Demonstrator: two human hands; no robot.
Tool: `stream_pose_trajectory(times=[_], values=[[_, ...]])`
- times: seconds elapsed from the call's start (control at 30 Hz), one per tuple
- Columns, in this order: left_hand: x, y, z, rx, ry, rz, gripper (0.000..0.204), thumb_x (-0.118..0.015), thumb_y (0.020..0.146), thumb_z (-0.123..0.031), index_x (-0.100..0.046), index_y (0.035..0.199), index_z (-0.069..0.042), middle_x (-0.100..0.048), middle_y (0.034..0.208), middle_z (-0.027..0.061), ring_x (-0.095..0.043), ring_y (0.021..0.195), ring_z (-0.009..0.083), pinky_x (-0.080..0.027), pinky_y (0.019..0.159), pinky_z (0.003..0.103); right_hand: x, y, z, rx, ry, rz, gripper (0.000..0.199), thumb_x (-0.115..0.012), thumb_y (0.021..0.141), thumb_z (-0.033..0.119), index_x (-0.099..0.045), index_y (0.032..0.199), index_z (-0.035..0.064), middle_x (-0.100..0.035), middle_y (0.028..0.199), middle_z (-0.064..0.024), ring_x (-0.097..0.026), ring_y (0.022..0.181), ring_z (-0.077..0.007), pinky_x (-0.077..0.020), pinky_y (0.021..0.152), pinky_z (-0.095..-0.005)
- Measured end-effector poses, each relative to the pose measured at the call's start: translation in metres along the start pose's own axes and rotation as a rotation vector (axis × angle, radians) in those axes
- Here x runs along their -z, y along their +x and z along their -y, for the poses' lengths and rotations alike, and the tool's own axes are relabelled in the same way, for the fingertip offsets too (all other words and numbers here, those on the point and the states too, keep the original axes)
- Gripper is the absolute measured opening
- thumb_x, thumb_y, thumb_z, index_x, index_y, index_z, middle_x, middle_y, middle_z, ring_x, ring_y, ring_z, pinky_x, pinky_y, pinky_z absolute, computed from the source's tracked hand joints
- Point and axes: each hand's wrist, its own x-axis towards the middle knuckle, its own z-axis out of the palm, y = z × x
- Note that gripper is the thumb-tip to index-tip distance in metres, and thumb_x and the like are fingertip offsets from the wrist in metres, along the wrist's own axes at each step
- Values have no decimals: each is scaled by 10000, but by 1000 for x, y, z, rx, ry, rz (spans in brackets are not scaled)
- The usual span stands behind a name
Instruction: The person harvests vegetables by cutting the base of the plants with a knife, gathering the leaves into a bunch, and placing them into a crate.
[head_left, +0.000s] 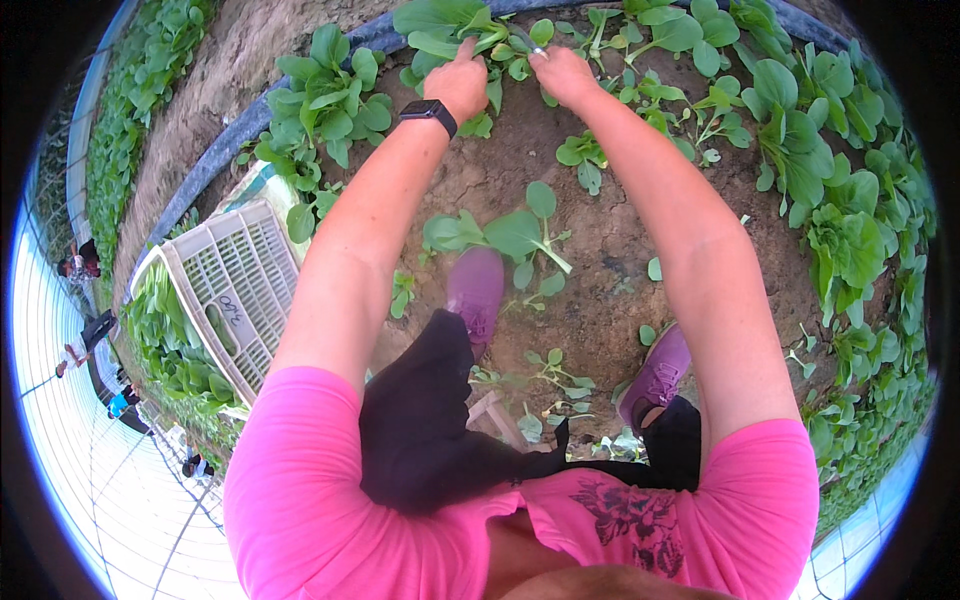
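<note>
At the far side of the bare soil, my left hand [460, 85], with a dark watch on its wrist, is closed on a leafy green plant [438, 28] with broad leaves and pale stalks, like bok choy. To its right my right hand [563, 75] is closed round a small knife [524, 40], its thin dark blade pointing toward the plant's base. Leaves partly hide the blade's tip and the fingers of my left hand. Cut leaves [513, 232] lie on the soil between my arms, beside my purple shoe [475, 295].
A pale plastic crate [235, 285] holding greens stands at my left. A dark hose [225, 150] curves along the bed's far edge. Rows of leafy plants [845, 235] grow on the right. Further people [122, 402] are small at the far left.
</note>
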Motion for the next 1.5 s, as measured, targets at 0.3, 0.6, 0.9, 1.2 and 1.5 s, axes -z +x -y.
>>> stream_pose_trajectory(times=[0.3, 0.6, 0.9, 1.2, 1.5], values=[[-8, 10, -6, 55, -38, 32, 335, -575, 723, -77, -591, 1045, 14, -414, 1383, 168, -625, 948, 377, -513, 815, 457, -2, -3, 13, -112, -8, 17, 431, -478, 861, 340, -646, 1036, -17, -635, 1063, -247, -604, 1012, -399, -469, 886, -447], [1, -26, 8, 6, -258, -201, 398, -618, 758, -128, -567, 1121, 29, -400, 1391, 163, -583, 1032, 393, -487, 883, 443, -5, -45, -1, -70, 93, 31, 409, -554, 823, 362, -655, 927, -20, -658, 893, -219, -625, 872, -391, -487, 798, -445], [115, -172, -5, 44, -1357, 96, 567, -633, 858, -175, -435, 1351, 22, -440, 1391, 123, -366, 1313, 189, -383, 1001, 362, 45, -166, 50, 108, 1060, 17, 291, -688, 840, 184, -630, 1101, 69, -566, 702, 41, -471, 530, -32, -340, 414, -171], [113, -217, -14, 85, -1412, 369, 436, -664, 830, -153, -583, 1239, -27, -411, 1421, 118, -615, 976, 146, -484, 780, 264, 30, -195, 66, 142, 699, 265, 302, -684, 829, 220, -644, 1077, 52, -640, 775, 10, -562, 604, -25, -366, 443, -161], [75, -172, 2, -71, -875, 104, 557, -768, 707, -241, -591, 1175, 2, -610, 1167, 217, -652, 885, 213, -499, 830, 317, -11, -194, 70, -50, 997, 404, 242, -699, 806, 158, -638, 993, 17, -659, 747, -22, -598, 593, -60, -370, 424, -187]])
